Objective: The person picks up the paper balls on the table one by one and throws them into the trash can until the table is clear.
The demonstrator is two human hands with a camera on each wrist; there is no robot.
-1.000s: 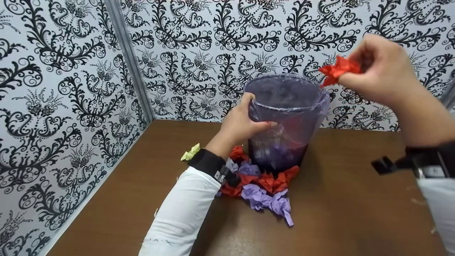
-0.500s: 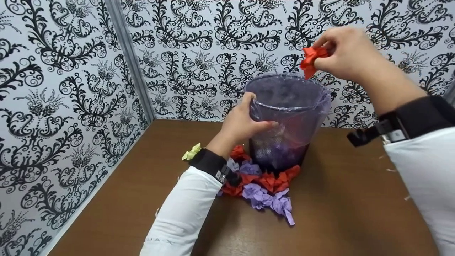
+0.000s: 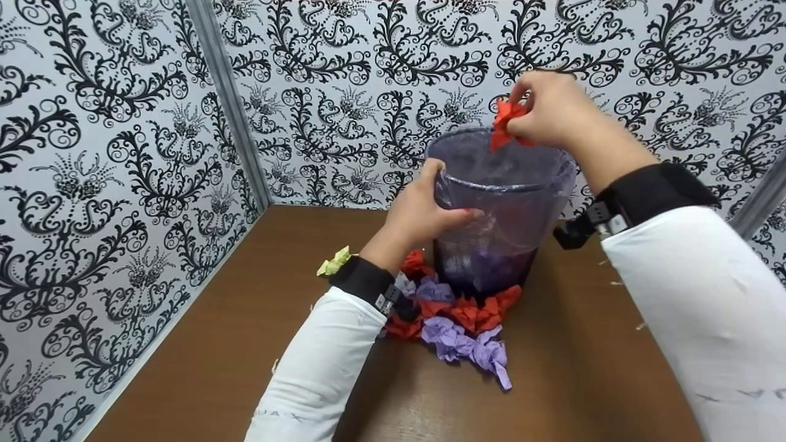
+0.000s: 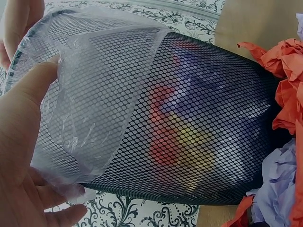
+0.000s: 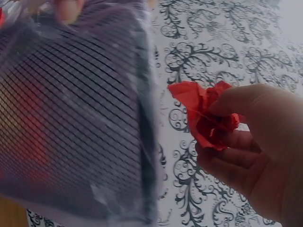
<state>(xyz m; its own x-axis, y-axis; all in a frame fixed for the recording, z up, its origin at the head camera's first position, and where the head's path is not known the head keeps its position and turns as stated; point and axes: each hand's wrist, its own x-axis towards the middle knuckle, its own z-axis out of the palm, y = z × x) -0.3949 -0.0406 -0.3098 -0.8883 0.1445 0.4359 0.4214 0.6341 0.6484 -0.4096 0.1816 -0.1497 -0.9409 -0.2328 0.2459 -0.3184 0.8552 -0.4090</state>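
A mesh wastebasket [image 3: 491, 227] lined with a clear plastic bag stands on the table, tilted slightly. My left hand [image 3: 417, 205] grips its rim at the left, thumb pressed on the outside over the bag. Through the mesh in the left wrist view, red, yellow and purple crumpled paper [image 4: 189, 137] shows inside. My right hand [image 3: 552, 113] pinches a crumpled red paper [image 3: 505, 126] over the basket's mouth; the right wrist view shows this red paper [image 5: 201, 111] between thumb and fingers.
Several crumpled red papers [image 3: 470, 313] and purple papers [image 3: 451, 341] lie in front of the basket's base. A yellow crumpled paper [image 3: 334, 262] sits left of my left wrist. Patterned walls [image 3: 331, 110] stand close behind and to the left of the brown table [image 3: 233, 344].
My right hand has carried the red paper leftward, from right of the basket to above its opening, and lowered it in the last half second. My left hand keeps its hold on the rim.
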